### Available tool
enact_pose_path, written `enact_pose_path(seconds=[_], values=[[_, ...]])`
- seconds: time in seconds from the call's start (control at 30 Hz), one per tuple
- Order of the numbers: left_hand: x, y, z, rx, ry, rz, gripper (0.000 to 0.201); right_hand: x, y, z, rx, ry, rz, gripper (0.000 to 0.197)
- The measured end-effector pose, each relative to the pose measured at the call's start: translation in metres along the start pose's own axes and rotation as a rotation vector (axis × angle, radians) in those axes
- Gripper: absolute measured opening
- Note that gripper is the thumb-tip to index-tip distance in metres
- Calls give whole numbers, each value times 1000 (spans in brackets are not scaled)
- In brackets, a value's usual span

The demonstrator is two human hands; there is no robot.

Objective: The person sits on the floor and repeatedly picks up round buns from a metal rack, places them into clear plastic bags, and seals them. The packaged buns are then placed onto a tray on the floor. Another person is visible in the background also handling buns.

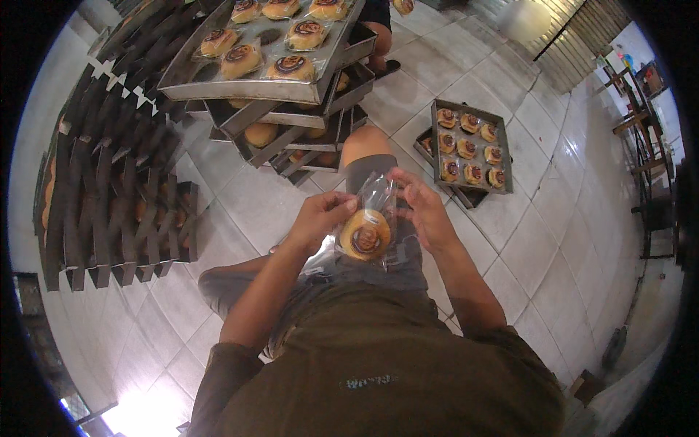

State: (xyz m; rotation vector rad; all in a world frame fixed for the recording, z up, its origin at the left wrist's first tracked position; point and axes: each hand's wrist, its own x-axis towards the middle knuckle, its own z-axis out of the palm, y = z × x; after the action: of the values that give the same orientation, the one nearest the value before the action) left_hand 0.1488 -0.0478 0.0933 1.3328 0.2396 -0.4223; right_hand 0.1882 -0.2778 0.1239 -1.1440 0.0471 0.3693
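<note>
A round golden bun [365, 234] with a dark brown swirl on top sits inside a clear plastic bag [378, 191] over my lap. My left hand [325, 220] pinches the bag's left edge between thumb and fingers, just above the bun. At the bag's upper right, my right hand [426, 212] has its fingers curled round the loose plastic. Ahead and to the left, a metal tray [244, 89] holds several similar buns, some in clear wrapping. It rests on top of a crooked stack of trays with more buns.
Another tray of swirled buns [467, 148] lies on the tiled floor to the right, on top of a second tray. Tall stacks of dark trays [116, 211] stand at the left. Beyond the front stack shows another person's leg [380, 40]. Wooden furniture [641, 138] lines the far right.
</note>
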Motion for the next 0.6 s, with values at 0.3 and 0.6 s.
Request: enact_pose_path(seconds=[0.3, 0.6], values=[[-30, -33, 18, -289, 204, 106, 19, 5, 16, -79, -222, 136, -53, 35], [-49, -3, 42, -307, 254, 61, 17, -18, 7, -15, -285, -110, 145, 18]])
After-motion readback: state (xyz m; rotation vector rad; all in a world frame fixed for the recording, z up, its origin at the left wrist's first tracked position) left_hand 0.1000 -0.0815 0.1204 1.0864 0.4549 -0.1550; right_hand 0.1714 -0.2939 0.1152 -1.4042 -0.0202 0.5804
